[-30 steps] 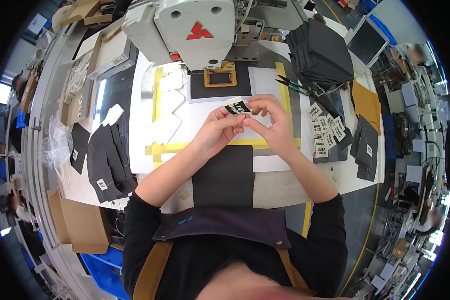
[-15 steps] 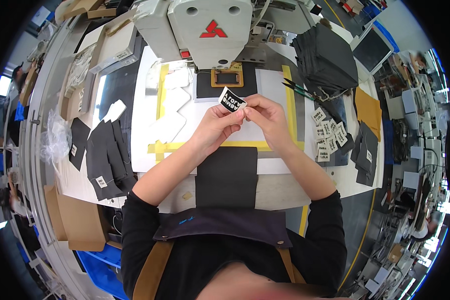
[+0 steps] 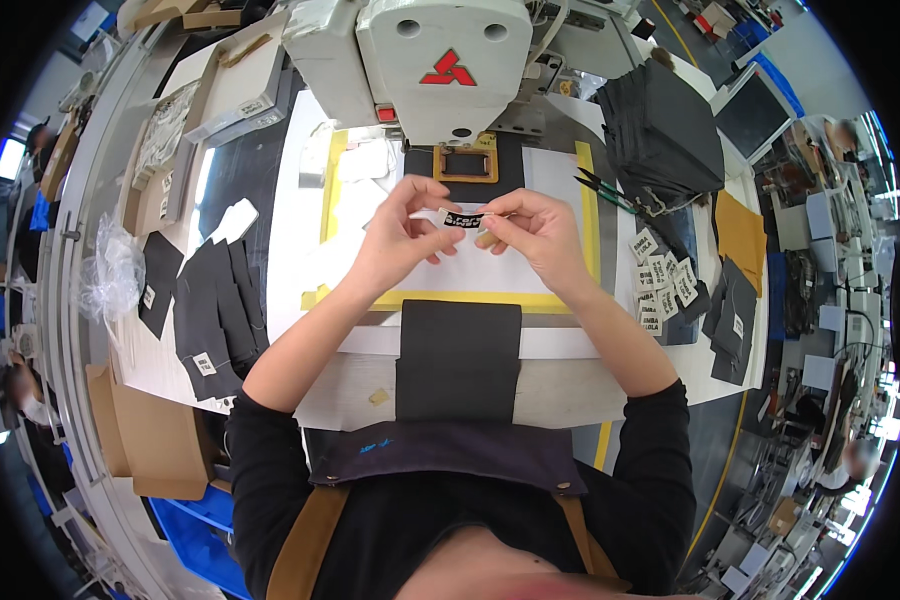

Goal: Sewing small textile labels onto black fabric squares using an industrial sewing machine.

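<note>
My right hand (image 3: 530,235) pinches a small black-and-white printed label (image 3: 464,219) in front of my chest. My left hand (image 3: 400,235) is at the label's left end, thumb and forefinger apart below and above it; whether another finger touches it is unclear. Beyond them, a yellow frame (image 3: 492,165) lies on a dark piece under the white machine head (image 3: 445,40). A white board (image 3: 450,283) with yellow tape borders is beneath my hands. Nearer me, a dark grey rectangular piece (image 3: 458,365) lies at the bench's front edge.
Dark pieces (image 3: 200,310) and a cardboard tray (image 3: 158,150) are left. Right are green-handled snips (image 3: 618,200), printed labels (image 3: 650,310), a black stack (image 3: 660,120) and mustard pieces (image 3: 740,225). White cards (image 3: 365,160) are near the frame. Other people are at the far edges.
My left hand has moved left and up, its thumb and forefinger spreading from the label. The label has turned flatter in my right hand.
</note>
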Demonstrator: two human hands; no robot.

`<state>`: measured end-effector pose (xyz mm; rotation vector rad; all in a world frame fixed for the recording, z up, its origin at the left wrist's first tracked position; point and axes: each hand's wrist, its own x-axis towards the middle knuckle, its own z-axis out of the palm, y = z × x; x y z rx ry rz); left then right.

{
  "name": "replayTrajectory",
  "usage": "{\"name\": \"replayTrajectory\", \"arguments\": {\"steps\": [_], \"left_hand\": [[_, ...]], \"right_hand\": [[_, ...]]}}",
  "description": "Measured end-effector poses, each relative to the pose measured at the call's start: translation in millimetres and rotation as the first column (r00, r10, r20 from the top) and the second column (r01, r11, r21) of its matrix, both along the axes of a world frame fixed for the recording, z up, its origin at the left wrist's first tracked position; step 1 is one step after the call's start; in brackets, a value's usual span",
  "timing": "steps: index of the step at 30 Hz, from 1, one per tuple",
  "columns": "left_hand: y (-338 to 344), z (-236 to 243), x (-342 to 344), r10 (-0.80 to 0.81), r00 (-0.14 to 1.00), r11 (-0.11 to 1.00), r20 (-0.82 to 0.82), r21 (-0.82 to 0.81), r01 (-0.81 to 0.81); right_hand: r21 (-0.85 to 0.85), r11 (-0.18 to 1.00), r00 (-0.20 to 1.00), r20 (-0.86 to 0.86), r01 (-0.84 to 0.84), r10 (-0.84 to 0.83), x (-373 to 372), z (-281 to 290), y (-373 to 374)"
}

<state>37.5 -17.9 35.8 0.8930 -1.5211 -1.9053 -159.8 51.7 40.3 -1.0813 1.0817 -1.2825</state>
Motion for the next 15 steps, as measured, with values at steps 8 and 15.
{"name": "replayTrajectory", "arguments": {"steps": [8,15], "left_hand": [[-47,-22,-2,0.072,0.993,0.718,0.09,-0.696,0.011],[-66,-40,-6,0.111,0.958,0.278,0.263,-0.934,0.224]], "right_hand": [[-0.33,0.94,0.856,-0.507,-0.085,-0.1,-18,-18,-43],[-0.436,0.872,0.623,-0.752,-0.223,-0.216,-36,-38,-71]]}}
